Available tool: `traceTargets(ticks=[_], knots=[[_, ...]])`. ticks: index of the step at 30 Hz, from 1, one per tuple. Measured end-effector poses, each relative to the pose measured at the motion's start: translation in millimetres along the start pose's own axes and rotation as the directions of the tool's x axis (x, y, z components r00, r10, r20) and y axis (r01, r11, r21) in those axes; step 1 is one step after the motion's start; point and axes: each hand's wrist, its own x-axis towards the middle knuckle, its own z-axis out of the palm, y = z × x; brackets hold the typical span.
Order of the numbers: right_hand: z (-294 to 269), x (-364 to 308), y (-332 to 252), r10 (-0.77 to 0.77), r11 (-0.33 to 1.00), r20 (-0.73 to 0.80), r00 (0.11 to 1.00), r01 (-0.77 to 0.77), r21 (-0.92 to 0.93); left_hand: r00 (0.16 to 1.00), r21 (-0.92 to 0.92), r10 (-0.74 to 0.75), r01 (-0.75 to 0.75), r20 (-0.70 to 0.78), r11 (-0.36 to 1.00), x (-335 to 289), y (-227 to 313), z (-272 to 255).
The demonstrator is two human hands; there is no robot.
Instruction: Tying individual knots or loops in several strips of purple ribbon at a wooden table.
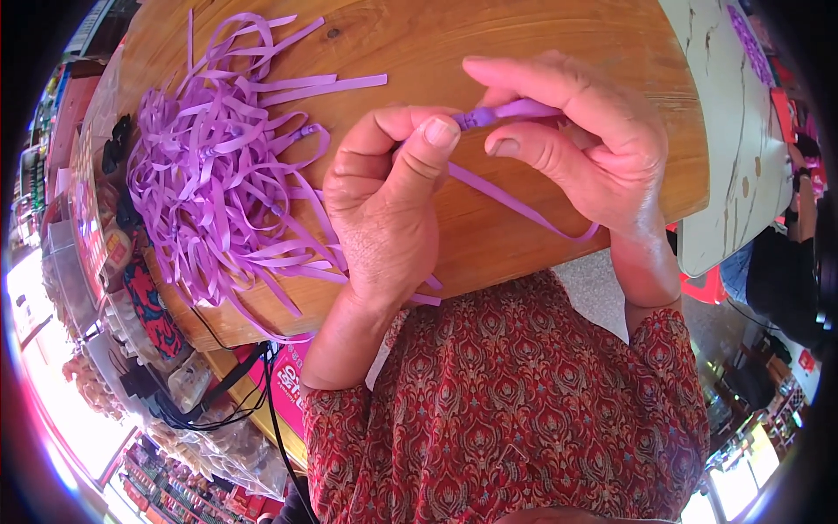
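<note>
Above the wooden table (541, 31), to the right of a tangled heap of purple ribbons (218, 183), one flat purple ribbon (524, 210) hangs between the hands. The left hand (388, 201) pinches it by its darker purple band (477, 117), thumb against forefinger; the right hand (594, 140) has thumb and forefinger spread beyond the band, and whether its farther fingers touch the ribbon is hidden. The strip looks very light, limp and smooth, likely to twist or slide but hardly fragile. The band seems firmer, making it the surest place to hold.
</note>
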Motion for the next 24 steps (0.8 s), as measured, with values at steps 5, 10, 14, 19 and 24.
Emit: traceTargets(ticks=[5, 10, 14, 19, 24], knots=[[-4, 3, 7, -0.227, 0.962, 0.078, 0.971, 0.236, -0.137, 0.999, -0.099, -0.035, 0.039, 0.037, 0.994, 1, -1, -4], [4, -4, -3, -0.033, 0.996, -0.025, 0.999, 0.031, -0.09, 0.999, 0.012, 0.041, -0.041, 0.008, 0.999, -1, -1, 0], [-1, -3, 2, -0.02, 0.999, -0.012, 1.0, 0.021, 0.039, 0.998, -0.006, 0.053, -0.053, 0.027, 0.999, -1, -1, 0], [-2, 0, 9, -0.127, 0.991, 0.029, 0.991, 0.126, 0.042, 0.998, -0.145, 0.009, -0.001, 0.059, 0.989, -3, 0, -2], [-1, -1, 10, -0.164, 0.985, 0.054, 0.985, 0.16, 0.069, 0.999, -0.144, -0.012, 0.019, 0.053, 0.989, -4, -1, -4]])
